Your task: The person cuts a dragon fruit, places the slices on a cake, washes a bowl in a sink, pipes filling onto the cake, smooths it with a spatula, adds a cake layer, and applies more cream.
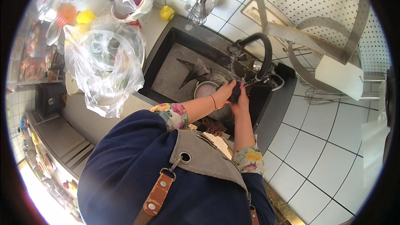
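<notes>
Over the right half of a black sink, my left hand and my right hand come together, fingers closed around a small dark object. Its kind cannot be made out. The black curved faucet hangs just beyond them, and water seems to splash near its base. A fish's dark forked tail lies in the sink to the left of my hands. Beside my left wrist sits a round bowl with cloudy pale liquid. Something brown and crumpled is partly hidden beneath my forearms.
A clear plastic bag covers a container on the counter left of the sink. A yellow bottle stands at the back. Whisks and a metal rack hang against the tiled wall. A white board hangs at right.
</notes>
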Demonstrator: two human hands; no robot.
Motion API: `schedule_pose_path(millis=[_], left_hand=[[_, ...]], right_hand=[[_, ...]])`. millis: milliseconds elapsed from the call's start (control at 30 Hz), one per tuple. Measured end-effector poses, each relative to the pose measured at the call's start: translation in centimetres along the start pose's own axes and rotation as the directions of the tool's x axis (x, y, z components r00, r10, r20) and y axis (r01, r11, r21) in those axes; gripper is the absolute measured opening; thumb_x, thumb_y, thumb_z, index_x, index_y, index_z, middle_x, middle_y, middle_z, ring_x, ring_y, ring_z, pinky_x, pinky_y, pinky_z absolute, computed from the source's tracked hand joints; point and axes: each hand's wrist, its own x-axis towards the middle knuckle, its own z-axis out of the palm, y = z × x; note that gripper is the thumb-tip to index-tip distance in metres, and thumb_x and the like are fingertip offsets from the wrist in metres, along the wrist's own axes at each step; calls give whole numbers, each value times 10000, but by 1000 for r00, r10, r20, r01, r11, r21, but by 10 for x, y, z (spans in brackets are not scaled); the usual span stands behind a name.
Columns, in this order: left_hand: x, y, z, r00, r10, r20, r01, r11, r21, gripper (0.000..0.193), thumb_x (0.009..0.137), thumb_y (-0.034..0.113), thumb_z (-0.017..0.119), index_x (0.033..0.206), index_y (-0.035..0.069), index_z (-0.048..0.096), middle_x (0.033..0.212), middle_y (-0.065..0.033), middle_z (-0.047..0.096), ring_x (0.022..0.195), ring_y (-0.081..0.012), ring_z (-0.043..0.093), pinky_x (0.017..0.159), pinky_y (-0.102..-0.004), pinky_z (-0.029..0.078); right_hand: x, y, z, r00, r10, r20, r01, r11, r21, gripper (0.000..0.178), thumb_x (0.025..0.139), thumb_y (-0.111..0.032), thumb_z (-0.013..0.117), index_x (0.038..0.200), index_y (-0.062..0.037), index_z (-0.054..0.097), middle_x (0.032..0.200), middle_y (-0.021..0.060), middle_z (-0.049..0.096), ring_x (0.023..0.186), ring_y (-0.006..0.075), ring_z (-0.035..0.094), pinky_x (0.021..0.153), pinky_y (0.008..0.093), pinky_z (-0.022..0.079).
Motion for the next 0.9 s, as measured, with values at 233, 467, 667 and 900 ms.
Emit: schedule_pose_path(millis=[233, 467, 667, 900], left_hand=[[10, 0, -5, 965, -109, 240, 188, 922, -338, 477, 1035, 508, 462, 1301, 117, 523, 1242, -69, 581, 1042, -234, 574, 910, -437, 493], [5, -8, 21, 972, 211, -106, -202, 976, 85, 402, 1032, 366, 492, 1128, 6, 640, 961, -103, 658, 831, -221, 602, 737, -389, 490], [27, -20, 4, 879, 476, 36, -423, 741, 521, 425, 1015, 384, 521, 1196, 11, 611, 971, -127, 648, 864, -210, 602, 738, -372, 467], [-4, 6, 11, 991, -88, -101, 70, 983, -172, 424, 1007, 485, 536, 1191, 109, 603, 1151, -48, 617, 1068, -191, 582, 927, -378, 454]], right_hand=[[-21, 18, 12, 421, -774, 472, 665, -91, -741, 380, 969, -351, 648, 1045, 19, 601, 1053, 187, 629, 959, 332, 623, 851, 403, 481], [-24, -1, 19, 858, -513, 14, 412, 672, -616, 325, 972, -267, 638, 1013, 54, 659, 822, 132, 667, 777, 237, 627, 729, 376, 489], [-15, -13, 14, 973, -219, -78, 197, 954, -227, 225, 972, -210, 625, 997, 13, 646, 944, 59, 643, 841, 144, 589, 720, 344, 466], [-10, -12, -4, 923, -345, 171, 383, 769, -512, 243, 952, -258, 689, 1045, -81, 550, 1078, 18, 583, 1054, 168, 533, 952, 338, 397]])
